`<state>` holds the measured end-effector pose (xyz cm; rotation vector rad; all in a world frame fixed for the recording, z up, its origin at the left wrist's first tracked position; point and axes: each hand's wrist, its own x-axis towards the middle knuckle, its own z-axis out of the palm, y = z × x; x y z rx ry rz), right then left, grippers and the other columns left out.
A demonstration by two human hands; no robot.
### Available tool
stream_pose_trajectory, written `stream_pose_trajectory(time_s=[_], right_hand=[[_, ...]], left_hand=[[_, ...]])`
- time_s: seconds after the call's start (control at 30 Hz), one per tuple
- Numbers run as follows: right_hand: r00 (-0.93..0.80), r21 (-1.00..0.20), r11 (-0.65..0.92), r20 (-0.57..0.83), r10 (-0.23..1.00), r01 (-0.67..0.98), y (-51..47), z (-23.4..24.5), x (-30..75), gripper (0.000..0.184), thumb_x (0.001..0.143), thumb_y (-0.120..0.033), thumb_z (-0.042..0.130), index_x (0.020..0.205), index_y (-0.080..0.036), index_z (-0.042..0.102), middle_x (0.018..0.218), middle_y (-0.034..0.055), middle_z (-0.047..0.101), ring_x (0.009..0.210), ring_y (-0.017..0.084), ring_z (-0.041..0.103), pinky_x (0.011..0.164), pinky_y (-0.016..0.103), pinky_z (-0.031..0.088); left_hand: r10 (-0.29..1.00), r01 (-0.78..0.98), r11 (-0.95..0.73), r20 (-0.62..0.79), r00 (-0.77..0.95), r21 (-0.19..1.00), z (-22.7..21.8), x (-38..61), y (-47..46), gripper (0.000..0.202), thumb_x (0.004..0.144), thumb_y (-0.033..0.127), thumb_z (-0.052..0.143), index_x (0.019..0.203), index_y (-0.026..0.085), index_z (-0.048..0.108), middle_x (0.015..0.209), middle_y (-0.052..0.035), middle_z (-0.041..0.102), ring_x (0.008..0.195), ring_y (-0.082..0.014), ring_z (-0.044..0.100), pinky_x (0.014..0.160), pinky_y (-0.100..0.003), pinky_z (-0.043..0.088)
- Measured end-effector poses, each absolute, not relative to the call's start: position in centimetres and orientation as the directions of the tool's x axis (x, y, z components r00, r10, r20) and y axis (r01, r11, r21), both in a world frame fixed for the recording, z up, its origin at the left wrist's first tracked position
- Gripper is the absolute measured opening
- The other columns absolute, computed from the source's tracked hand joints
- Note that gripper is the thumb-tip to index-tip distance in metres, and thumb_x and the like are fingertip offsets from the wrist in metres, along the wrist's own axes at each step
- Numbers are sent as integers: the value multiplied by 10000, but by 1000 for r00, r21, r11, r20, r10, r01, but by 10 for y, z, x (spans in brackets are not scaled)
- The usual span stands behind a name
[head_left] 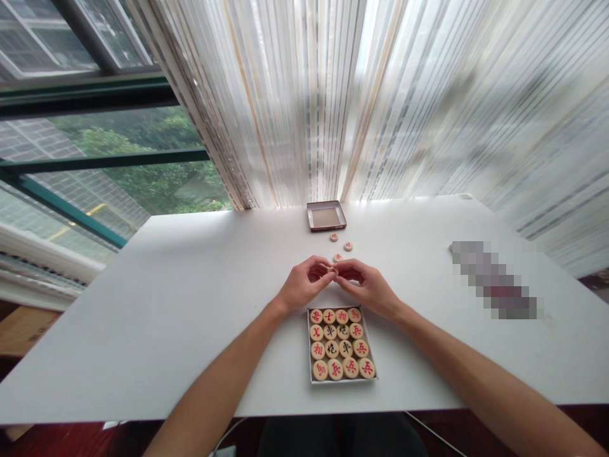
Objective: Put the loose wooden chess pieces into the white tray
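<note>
A small open box (310, 355) on the white table (190, 304) holds several round wooden chess pieces with red and black characters. Just beyond it my left hand (304, 285) and my right hand (364, 282) meet, fingers curled, pinching one round piece (332, 271) between their fingertips. Another loose piece (337, 258) lies just past my fingers, and two more pieces (334, 237) (348, 246) lie farther back. The box's empty lid (326, 216) sits at the far edge by the curtain.
A blurred, pixelated object (495, 279) lies on the table's right side. Striped sheer curtains (380, 95) hang behind the table; a window (95, 152) is at the left. The table's near edge runs just below the box.
</note>
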<state>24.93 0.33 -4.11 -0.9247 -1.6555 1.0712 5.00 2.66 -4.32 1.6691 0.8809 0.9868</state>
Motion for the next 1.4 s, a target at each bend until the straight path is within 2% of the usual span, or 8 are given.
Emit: stream_pose_trajectory(time_s=[0.2,0.33,0.63,1.03,1.4], right_hand=[[-297,-878,440,377,878,186,0,-41,246,227,887,-292,686,1098,-212,658,961,50,726,841,190,705,793,352,617],[-293,-872,440,373,880,213,0,-42,246,212,896,-283,672,1095,-215,652,932,44,712,822,183,688,756,335,611],[-268,-905,375,317,910,200,2,-40,248,257,920,-324,651,1157,-226,630,989,60,707,878,204,696,807,373,610],[-270,-937,321,276,922,138,1,-37,249,272,923,-361,648,1162,-231,638,1057,73,727,956,230,715,889,400,597],[-214,-961,234,200,956,149,3,-40,249,275,881,-448,684,1019,-210,670,945,63,737,871,231,713,800,387,615]], left_hand=[[900,53,-208,169,401,977,-41,52,26,320,853,425,716,995,147,644,892,-68,721,800,-175,702,770,-309,589],[901,46,-204,169,400,978,-38,53,25,324,873,433,690,990,133,651,913,-76,721,801,-168,695,767,-300,587],[867,8,-221,193,460,975,-44,50,27,332,913,366,660,1146,136,609,1020,-106,710,886,-174,689,828,-320,586],[864,64,-274,217,454,960,-43,50,26,351,896,371,684,1161,158,598,1029,-102,705,950,-189,687,857,-316,567],[855,144,-327,227,467,934,-41,52,22,328,898,391,672,1134,168,627,987,-88,738,872,-177,698,800,-303,564]])
